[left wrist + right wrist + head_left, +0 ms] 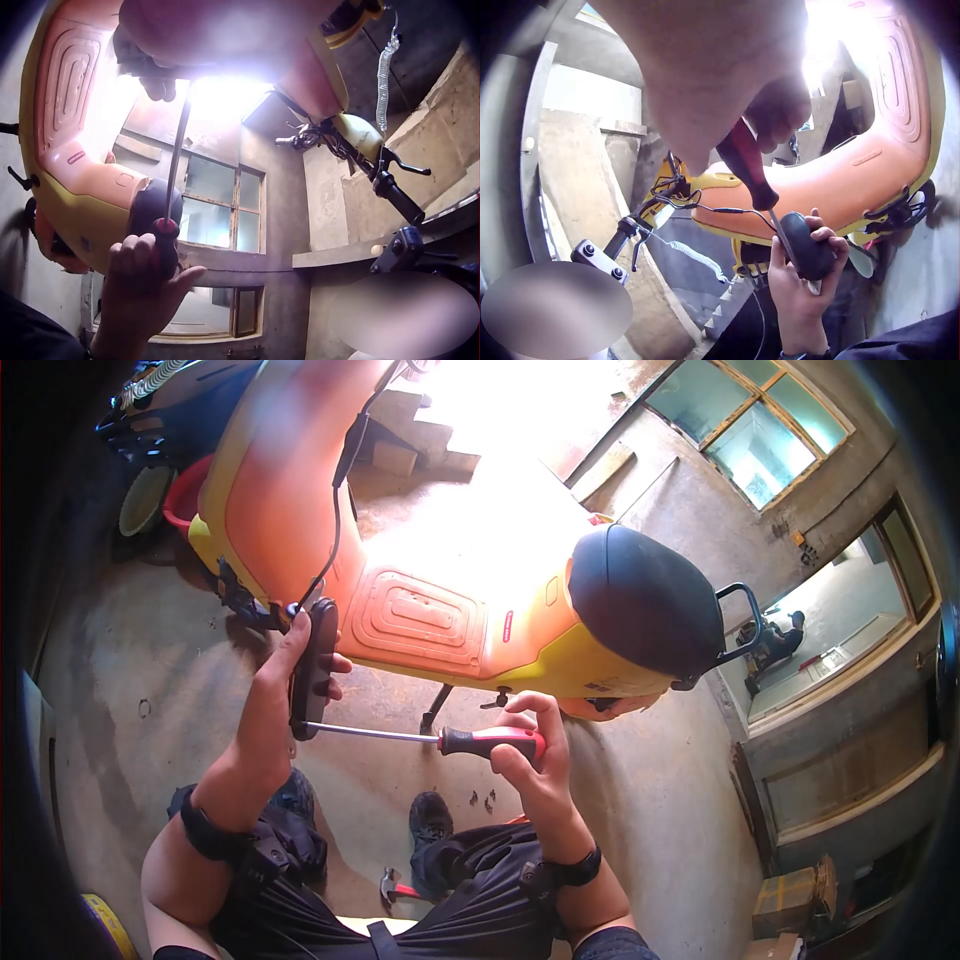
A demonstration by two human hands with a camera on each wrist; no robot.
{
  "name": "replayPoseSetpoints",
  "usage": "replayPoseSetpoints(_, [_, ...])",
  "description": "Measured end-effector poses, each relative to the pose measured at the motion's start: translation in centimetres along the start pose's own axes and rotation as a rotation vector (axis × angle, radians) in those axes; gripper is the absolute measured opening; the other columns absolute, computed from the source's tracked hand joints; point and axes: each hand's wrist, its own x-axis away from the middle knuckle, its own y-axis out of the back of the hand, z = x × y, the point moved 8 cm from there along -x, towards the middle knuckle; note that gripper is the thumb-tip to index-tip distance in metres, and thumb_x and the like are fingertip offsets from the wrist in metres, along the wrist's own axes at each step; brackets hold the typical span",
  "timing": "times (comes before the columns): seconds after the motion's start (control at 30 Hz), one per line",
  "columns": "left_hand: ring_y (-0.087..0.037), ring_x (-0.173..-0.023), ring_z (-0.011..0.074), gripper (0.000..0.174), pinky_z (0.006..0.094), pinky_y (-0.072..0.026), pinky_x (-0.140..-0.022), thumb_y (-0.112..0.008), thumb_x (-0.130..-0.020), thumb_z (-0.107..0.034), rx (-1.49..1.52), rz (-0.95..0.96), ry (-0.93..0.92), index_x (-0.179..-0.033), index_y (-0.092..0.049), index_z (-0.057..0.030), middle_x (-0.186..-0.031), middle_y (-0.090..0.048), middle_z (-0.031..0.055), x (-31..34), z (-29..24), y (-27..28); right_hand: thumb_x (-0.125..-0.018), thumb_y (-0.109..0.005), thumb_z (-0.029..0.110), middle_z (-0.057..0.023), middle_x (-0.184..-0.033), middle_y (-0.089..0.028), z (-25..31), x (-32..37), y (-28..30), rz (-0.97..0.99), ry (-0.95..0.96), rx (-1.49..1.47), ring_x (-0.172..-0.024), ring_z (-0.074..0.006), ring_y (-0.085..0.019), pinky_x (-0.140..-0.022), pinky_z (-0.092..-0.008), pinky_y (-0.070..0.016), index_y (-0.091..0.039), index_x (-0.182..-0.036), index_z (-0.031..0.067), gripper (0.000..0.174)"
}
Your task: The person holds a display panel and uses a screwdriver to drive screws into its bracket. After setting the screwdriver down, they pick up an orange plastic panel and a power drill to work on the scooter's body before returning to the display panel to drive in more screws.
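My left hand (262, 710) grips a black, elongated, rounded housing (318, 660), held upright in front of the scooter, with a black cable at its top end. My right hand (545, 785) holds a screwdriver (495, 742) by its red and black handle. The screwdriver's long metal shaft points left, its tip right at the housing's lower end. In the right wrist view, the left hand's fingers (837, 251) wrap round the housing, and the shaft crosses its edge. The left wrist view shows the right hand's fingers curled round the handle (166, 244).
A yellow and orange scooter (420, 610) with a dark seat (645, 595) stands just ahead. On the floor lie a hammer (397, 887) by a shoe (430, 818) and several small dark pieces (488, 800). A red basin (185, 495) is at upper left, cardboard boxes (788, 902) at lower right.
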Motion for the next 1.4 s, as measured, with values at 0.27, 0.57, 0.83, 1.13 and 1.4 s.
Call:
replayPoseSetpoints(0.27, [-0.061,-0.073,0.0115,0.053,0.0225,-0.0468,-0.068,-0.050,-0.101,-0.055,-0.018,-0.010,-0.014,-0.119,-0.060,-0.0060,-0.090,-0.066,0.0078,-0.3,-0.2,0.0,-0.103,-0.053,0.044,-0.0052,-0.084,-0.067,-1.0,-0.4,0.5,0.124,-0.124,-0.036,-0.058,-0.0051,-0.048,-0.054,-0.0195,-0.0374,-0.043,-0.129,0.0041,0.048])
replayPoseSetpoints(0.57, [-0.060,-0.072,0.0114,0.054,0.0229,-0.0465,-0.068,-0.049,-0.101,-0.056,-0.030,-0.017,0.007,-0.119,-0.061,-0.0063,-0.091,-0.066,0.0075,0.1,0.0,0.0,-0.102,-0.057,0.030,0.0010,-0.072,-0.057,-0.1,-0.3,-0.2,-0.064,0.084,-0.099,-0.057,-0.0044,-0.047,-0.050,-0.0196,-0.0363,-0.044,-0.129,0.0036,0.040])
replayPoseSetpoints(0.83, [-0.061,-0.072,0.0112,0.055,0.0233,-0.0467,-0.068,-0.049,-0.101,-0.056,-0.015,-0.016,-0.017,-0.119,-0.061,-0.0063,-0.091,-0.066,0.0074,-0.4,-0.1,0.1,-0.104,-0.053,0.035,0.0000,-0.073,-0.058,-0.8,-0.4,0.4,0.055,-0.107,-0.030,-0.057,-0.0042,-0.049,-0.052,-0.0182,-0.0377,-0.049,-0.125,0.0044,0.038])
replayPoseSetpoints(1.13, [-0.061,-0.071,0.0116,0.053,0.0237,-0.0473,-0.068,-0.048,-0.101,-0.055,-0.031,-0.026,0.010,-0.118,-0.061,-0.0071,-0.090,-0.067,0.0080,-0.2,0.0,0.0,-0.101,-0.059,0.032,-0.0064,-0.089,-0.059,-0.6,-0.7,0.8,0.015,0.018,-0.147,-0.069,-0.0068,-0.053,-0.060,-0.0187,-0.0431,-0.045,-0.124,0.0041,0.039])
replayPoseSetpoints(1.4, [-0.061,-0.071,0.0115,0.054,0.0234,-0.0470,-0.068,-0.047,-0.102,-0.055,-0.013,-0.021,-0.005,-0.119,-0.061,-0.0058,-0.091,-0.066,0.0073,-0.3,-0.2,0.2,-0.098,-0.066,0.032,-0.0079,-0.090,-0.060,-0.4,-0.5,0.4,0.043,-0.007,0.019,-0.077,-0.0085,-0.056,-0.065,-0.0192,-0.0434,-0.043,-0.127,0.0046,0.046])
